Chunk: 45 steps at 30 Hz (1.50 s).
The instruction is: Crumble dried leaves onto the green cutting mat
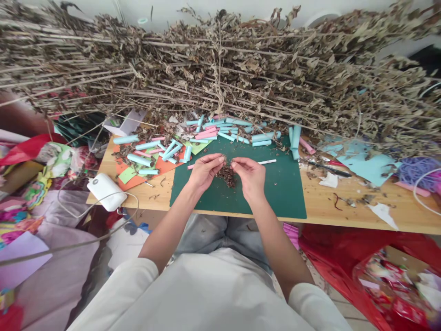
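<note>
My left hand [207,171] and my right hand [250,174] face each other over a green cutting mat [283,193]. Both have thumb and fingertips pinched together, apparently on bits of dried leaf, though these are small and hard to see. Below and between them lies a small heap of crumbled dried leaves [228,177]. A thin white stick [268,162] lies on the mat to the right of my right hand. Close to my left hand is the end of a pink stick [190,167]. Rolled blue paper tubes [170,151] and pink paper tubes [206,134] lie behind the hands.
A large tied bundle of dried stalks [220,69] spans the back. On the wooden table [324,207] are a black pen [330,169], torn blue paper [370,161] and orange paper [132,178]. A white power bank [107,192] with a cable sits left; a red bag [330,248] hangs right.
</note>
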Motion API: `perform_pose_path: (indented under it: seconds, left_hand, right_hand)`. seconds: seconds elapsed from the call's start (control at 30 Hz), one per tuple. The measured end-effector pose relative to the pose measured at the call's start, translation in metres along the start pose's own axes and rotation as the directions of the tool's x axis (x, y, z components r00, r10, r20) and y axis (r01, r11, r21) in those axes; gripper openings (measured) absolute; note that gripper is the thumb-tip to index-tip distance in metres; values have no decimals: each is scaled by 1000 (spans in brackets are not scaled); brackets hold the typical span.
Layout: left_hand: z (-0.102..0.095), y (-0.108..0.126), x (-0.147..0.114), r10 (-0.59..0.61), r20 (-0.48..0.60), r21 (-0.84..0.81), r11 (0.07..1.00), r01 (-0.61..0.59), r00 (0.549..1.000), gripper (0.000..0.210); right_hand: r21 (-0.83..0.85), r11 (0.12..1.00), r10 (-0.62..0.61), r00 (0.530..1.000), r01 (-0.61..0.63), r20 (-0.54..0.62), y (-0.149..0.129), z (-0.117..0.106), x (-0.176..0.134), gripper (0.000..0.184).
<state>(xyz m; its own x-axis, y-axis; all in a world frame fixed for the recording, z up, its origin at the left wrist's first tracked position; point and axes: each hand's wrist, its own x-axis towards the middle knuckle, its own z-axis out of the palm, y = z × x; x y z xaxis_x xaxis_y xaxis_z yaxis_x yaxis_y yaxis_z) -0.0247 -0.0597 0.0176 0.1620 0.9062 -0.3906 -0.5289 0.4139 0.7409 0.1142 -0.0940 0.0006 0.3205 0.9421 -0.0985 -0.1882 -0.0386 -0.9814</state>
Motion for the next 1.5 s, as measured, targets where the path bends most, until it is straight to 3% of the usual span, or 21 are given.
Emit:
perform_pose_path:
  seconds: [0.2, 0.57, 0.67, 0.8, 0.9, 1.03, 1.2, 1.43, 1.5]
  left_hand:
    - [2, -3, -5, 93, 41, 146, 984, -98, 995, 28]
    - [6, -14, -8, 269, 73, 350, 895, -277, 960, 22]
    - [8, -16, -9, 247, 68, 363, 896, -254, 967, 24]
    - [8, -12, -8, 64, 75, 181, 980, -77, 995, 28]
    - [4, -9, -7, -13, 93, 103, 995, 4, 996, 29]
    - [1, -9, -7, 62, 122, 216, 972, -88, 991, 33]
    - [-3, -7, -4, 171, 188, 427, 872, -237, 967, 27]
    - [-8, 0, -2, 140, 286, 637, 712, -297, 948, 22]
    - [-7, 0, -3, 141, 288, 630, 717, -299, 947, 20]
  right_hand:
    - [-190, 963, -169, 979, 189, 116, -6, -3, -10, 27]
    - [-486, 788, -387, 918, 377, 85, -19, 2, -16, 17]
    - [-472, 813, -357, 932, 342, 62, -15, 4, -15, 17]
    - [-177, 973, -149, 989, 149, 10, -4, 3, -7, 18]
    - [-26, 998, -60, 997, 59, -54, 1, 0, -1, 21]
    - [-158, 982, -97, 995, 99, 25, -3, -7, -2, 21]
    - [-241, 959, -110, 981, 148, 162, -10, -14, -3, 25]
    - [-396, 894, -118, 964, 207, 238, -15, -18, -1, 14]
    - [-396, 891, -144, 965, 222, 219, -14, -15, -3, 12]
